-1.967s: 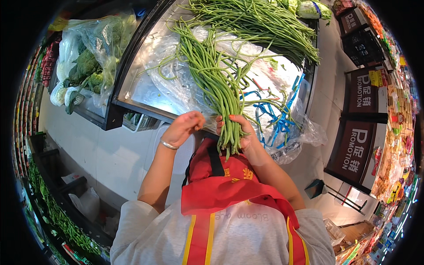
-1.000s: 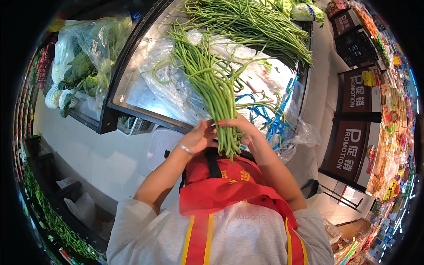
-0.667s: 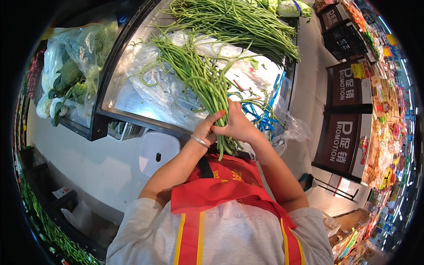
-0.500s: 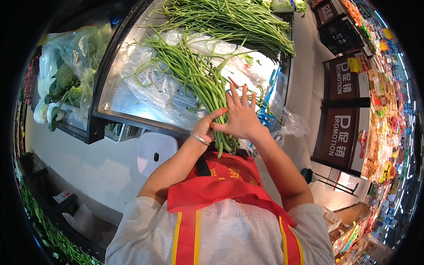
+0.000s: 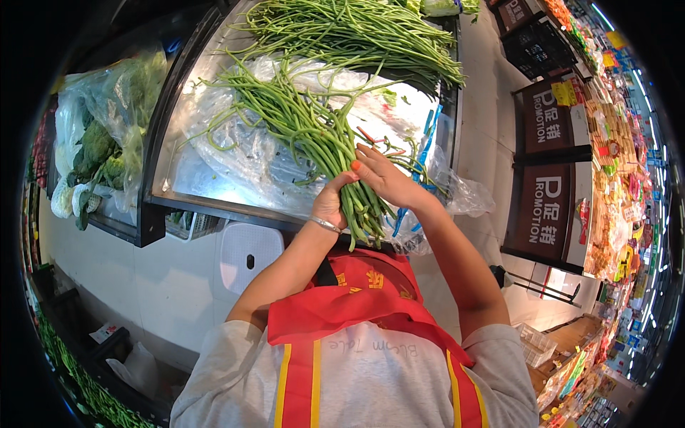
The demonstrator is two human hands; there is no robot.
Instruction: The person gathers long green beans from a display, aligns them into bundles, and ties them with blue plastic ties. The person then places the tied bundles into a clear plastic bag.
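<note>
A bundle of long green beans [image 5: 303,127] lies slantwise over the display counter, its near ends poking out just above my red apron. My left hand [image 5: 331,204] is wrapped round the bundle from the left, close to those ends, a silver bangle at its wrist. On the other side my right hand [image 5: 387,180] is closed over the beans, its thumb on top and its other fingers partly hidden. Both hands grip the same bundle. Farther back rests a bigger pile of long beans [image 5: 357,36]. Clear plastic sheeting [image 5: 228,160] is spread beneath the bundle.
Blue strapping [image 5: 430,146] and crumpled clear plastic [image 5: 467,196] lie right of my hands. Bagged broccoli [image 5: 100,146] fills a bin at the left. A white stool [image 5: 250,260] stands below the counter's front edge [image 5: 214,209]. Dark promotion crates [image 5: 546,210] line the right.
My right hand has gone from lying spread flat on the beans to closing round them. My left hand keeps its hold, and the bundle's near ends have fanned slightly.
</note>
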